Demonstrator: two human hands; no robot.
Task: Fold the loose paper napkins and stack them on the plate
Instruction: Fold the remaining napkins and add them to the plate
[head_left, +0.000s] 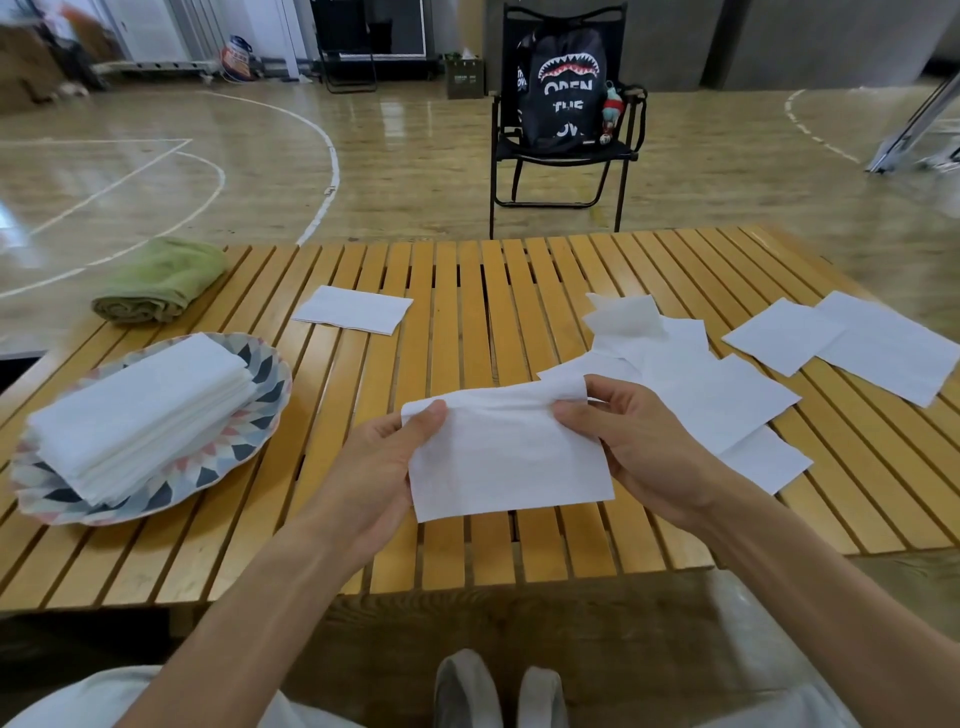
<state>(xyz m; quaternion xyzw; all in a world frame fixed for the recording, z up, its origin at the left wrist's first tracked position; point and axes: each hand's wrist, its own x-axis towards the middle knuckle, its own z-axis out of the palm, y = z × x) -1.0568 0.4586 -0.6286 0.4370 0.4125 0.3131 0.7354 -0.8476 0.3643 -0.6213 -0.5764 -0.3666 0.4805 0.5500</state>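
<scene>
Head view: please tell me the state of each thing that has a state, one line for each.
held napkin: above the table, pinched at its top corners by both hands
left hand: pinches the napkin
right hand: pinches the napkin
napkin stack: folded, on the plate
plate: flat on the table
loose napkins: unfolded, scattered
green towel: rolled

It was an indoor sports hall. The glossy wooden floor (405, 150) carried painted white court lines (332, 171) curving across it. A slatted folding camp table (467, 270) and a black folding chair (563, 156) stood on the court, with clutter along the far wall.
</scene>
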